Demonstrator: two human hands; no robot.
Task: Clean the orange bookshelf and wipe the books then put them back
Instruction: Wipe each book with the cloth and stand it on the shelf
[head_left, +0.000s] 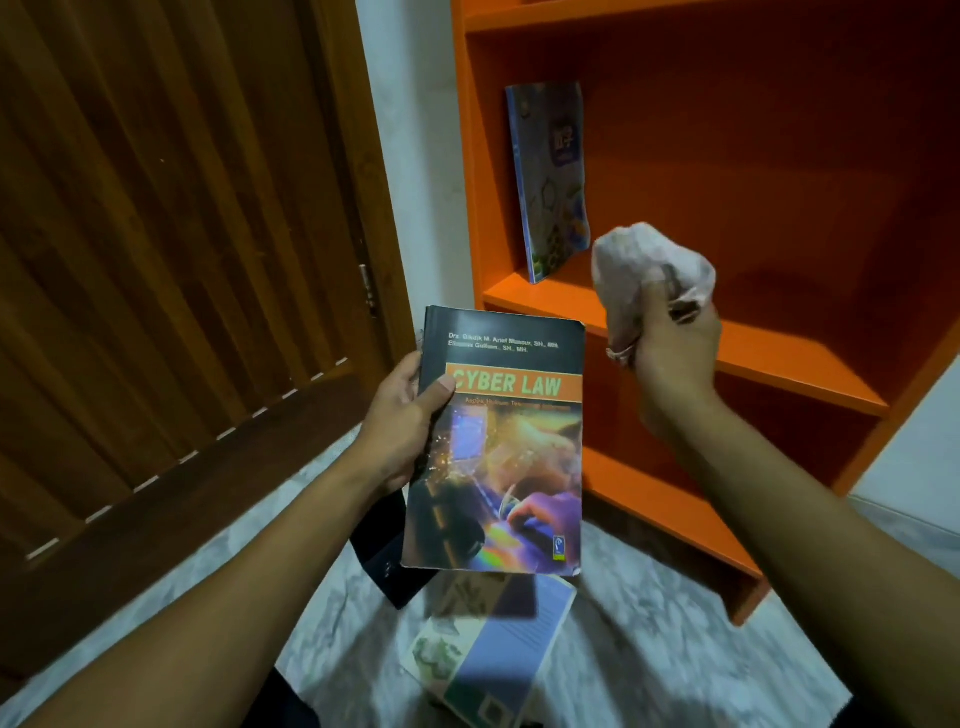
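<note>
Here the left hand (402, 421) grips the book (498, 441) at frame centre, its long axis upright. The right hand (675, 348) squeezes the cloth (641, 265) just beside, at upper right, so it is nearer for wiping the cover.

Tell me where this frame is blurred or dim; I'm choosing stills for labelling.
Head view: dim room light; Cyber Law book readable, its small print soft; right hand and cloth motion-smeared; floor book blurred, shadowed; wide-angle bends the orange bookshelf.

Subtitle on the Cyber Law book (498, 447) too blurred to read; floor books (488, 649) partly hidden beneath it; bookshelf (779, 358) cropped at frame's edge.
</note>
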